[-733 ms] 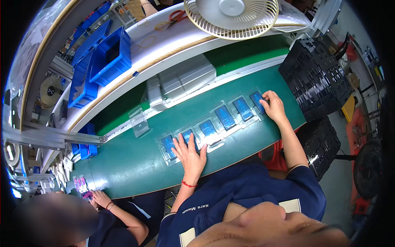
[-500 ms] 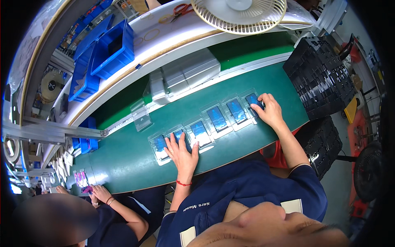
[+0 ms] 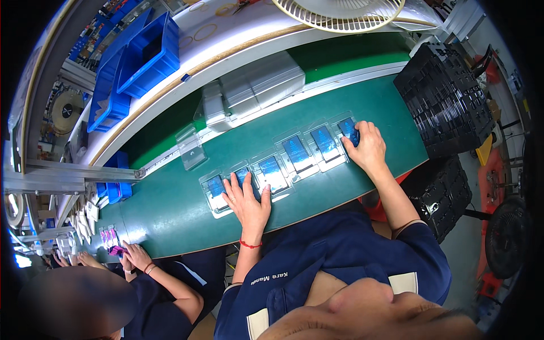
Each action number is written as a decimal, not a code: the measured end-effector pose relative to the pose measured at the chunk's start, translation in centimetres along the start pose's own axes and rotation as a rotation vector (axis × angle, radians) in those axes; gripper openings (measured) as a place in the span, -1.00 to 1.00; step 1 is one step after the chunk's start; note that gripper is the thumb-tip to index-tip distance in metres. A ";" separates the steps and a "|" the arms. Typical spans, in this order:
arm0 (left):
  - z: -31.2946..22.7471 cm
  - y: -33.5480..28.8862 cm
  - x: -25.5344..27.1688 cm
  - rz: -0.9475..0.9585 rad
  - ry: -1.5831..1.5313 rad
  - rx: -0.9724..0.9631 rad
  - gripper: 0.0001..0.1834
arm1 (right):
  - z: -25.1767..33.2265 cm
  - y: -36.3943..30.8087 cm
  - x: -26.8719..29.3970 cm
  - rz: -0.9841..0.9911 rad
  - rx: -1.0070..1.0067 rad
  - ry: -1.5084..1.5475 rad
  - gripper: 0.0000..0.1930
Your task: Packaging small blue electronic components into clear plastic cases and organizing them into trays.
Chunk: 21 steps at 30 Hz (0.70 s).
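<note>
Flat dark rectangular pieces with shiny blue faces lie in a slanting row of clear plastic trays, several in all. Fingers spread, my left hand (image 3: 247, 207) rests over the second tray from the left, partly covering its blue-faced piece (image 3: 242, 177). Left of it is another blue-faced piece (image 3: 216, 186) in its tray. At the right end, my right hand (image 3: 369, 148) closes on the last blue-faced piece (image 3: 349, 131), its thumb at the lower edge and fingers at the right side. Between my hands lie more such pieces, including one blue-faced piece (image 3: 296, 152) near the middle.
Stacked clear trays (image 3: 263, 85) stand behind the row, with a loose clear tray (image 3: 191, 148) nearby. Blue bins (image 3: 150, 56) and a fan (image 3: 345, 12) occupy the shelf above. Black trays (image 3: 445, 102) are piled at right. A co-worker's hands (image 3: 136, 258) work at lower left.
The view has shifted slightly. My right hand stays at the last piece, its fingers now lower along the right side, with more of the blue face showing. My left hand stays nearly in place.
</note>
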<state>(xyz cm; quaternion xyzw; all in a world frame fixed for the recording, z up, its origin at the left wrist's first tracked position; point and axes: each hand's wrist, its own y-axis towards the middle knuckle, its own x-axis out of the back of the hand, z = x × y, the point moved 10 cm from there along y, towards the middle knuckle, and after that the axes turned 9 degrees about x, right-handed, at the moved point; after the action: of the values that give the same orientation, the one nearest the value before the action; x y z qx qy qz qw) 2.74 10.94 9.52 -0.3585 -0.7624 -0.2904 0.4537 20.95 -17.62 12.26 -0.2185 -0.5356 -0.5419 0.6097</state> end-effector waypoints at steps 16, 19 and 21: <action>1.4 0.0 1.3 -0.041 0.140 0.153 -0.17 | 3.3 -0.8 -2.9 0.409 0.720 0.095 -0.10; 2.9 -0.1 1.2 -0.046 0.163 0.162 -0.12 | 5.6 -2.0 -3.3 0.429 0.794 0.113 -0.15; 4.8 -0.3 2.3 -0.055 0.158 0.189 -0.13 | 7.7 -2.7 -4.0 0.439 0.787 0.066 -0.18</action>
<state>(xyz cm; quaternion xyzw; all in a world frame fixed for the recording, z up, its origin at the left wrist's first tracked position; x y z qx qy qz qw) -0.63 15.09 9.51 -0.2692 -0.7576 -0.2570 0.5362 15.92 -10.25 10.44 -0.0609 -0.6223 -0.1615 0.7635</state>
